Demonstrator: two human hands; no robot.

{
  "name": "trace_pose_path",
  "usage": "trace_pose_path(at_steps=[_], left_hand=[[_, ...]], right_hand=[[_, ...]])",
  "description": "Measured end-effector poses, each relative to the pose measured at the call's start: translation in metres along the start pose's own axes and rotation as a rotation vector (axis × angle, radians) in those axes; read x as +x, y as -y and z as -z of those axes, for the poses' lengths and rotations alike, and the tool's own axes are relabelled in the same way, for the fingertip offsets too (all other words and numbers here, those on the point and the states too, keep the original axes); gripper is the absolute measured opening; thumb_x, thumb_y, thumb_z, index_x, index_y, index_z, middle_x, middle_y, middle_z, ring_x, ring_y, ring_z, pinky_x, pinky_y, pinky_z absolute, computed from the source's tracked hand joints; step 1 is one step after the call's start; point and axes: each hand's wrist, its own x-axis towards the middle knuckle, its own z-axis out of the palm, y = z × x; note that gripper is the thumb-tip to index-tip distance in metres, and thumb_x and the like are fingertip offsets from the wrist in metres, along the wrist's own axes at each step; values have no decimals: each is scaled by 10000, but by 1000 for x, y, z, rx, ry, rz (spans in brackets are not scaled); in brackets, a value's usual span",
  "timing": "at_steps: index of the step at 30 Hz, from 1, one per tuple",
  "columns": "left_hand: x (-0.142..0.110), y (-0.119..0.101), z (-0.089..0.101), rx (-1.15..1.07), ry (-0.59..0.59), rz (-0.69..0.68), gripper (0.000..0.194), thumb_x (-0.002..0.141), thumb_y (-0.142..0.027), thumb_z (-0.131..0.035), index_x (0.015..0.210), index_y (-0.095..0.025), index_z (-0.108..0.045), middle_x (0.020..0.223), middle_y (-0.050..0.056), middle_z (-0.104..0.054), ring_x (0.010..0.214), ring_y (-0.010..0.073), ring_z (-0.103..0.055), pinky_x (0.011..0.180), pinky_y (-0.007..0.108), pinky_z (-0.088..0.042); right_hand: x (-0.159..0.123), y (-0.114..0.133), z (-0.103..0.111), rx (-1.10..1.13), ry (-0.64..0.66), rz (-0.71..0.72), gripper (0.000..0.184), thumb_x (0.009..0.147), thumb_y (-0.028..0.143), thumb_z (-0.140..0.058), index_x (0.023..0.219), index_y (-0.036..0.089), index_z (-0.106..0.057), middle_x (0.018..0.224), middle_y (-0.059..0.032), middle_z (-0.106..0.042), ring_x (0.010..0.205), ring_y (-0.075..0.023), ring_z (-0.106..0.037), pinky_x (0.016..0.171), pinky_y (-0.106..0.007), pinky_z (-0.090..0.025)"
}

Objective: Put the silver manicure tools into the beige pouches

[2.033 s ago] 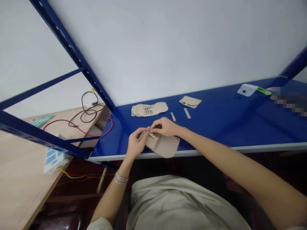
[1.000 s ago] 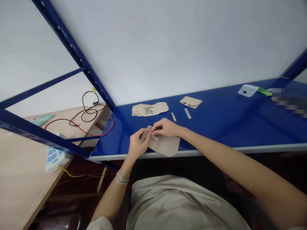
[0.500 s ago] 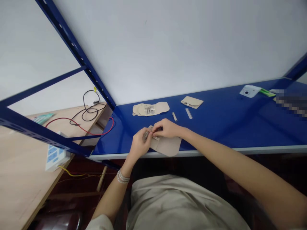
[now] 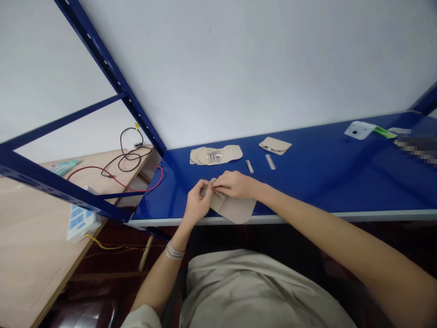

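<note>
An unfolded beige manicure case (image 4: 239,209) lies at the blue shelf's front edge, its wide flap toward me. My left hand (image 4: 199,200) is closed at its left end, thumb and fingers pinching the case near some small metal pieces. My right hand (image 4: 237,184) reaches over the case, its fingertips pinched together against the left fingertips. Whatever sits between the right fingertips is too small to make out. Beyond my hands lie a nail clipper (image 4: 250,166) and a flat clear strip (image 4: 270,162).
Behind, a stack of opened beige cases (image 4: 232,154) holds metal tools, and a folded case (image 4: 276,145) lies to its right. A white-and-green item (image 4: 358,130) rests far right. At left, a wooden table (image 4: 30,237) carries a power strip (image 4: 83,217) and cables.
My right fingers have shifted slightly left and closed more tightly against the left fingertips. The case and the items behind it stay in place; the view has moved a little.
</note>
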Motion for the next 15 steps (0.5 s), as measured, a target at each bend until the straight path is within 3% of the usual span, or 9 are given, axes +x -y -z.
trace_pose_path(at_steps=[4, 15], left_hand=[[1, 5, -1, -77, -9, 22, 194, 888, -333, -513, 797, -164, -538, 725, -5, -567, 680, 119, -507, 640, 202, -392], [2, 8, -2, -173, 6, 57, 209, 885, -363, -530, 822, -165, -540, 739, -1, -570, 665, 114, -498, 612, 195, -385]], right_hand=[[0, -3, -9, -181, -42, 156, 302, 972, 201, -383, 914, 143, -673, 901, -92, -721, 797, -178, -633, 773, -344, -434], [-2, 1, -12, -440, -23, 219, 291, 958, 106, -323, 921, 106, -613, 855, -119, -673, 765, -189, -591, 718, -340, -402]])
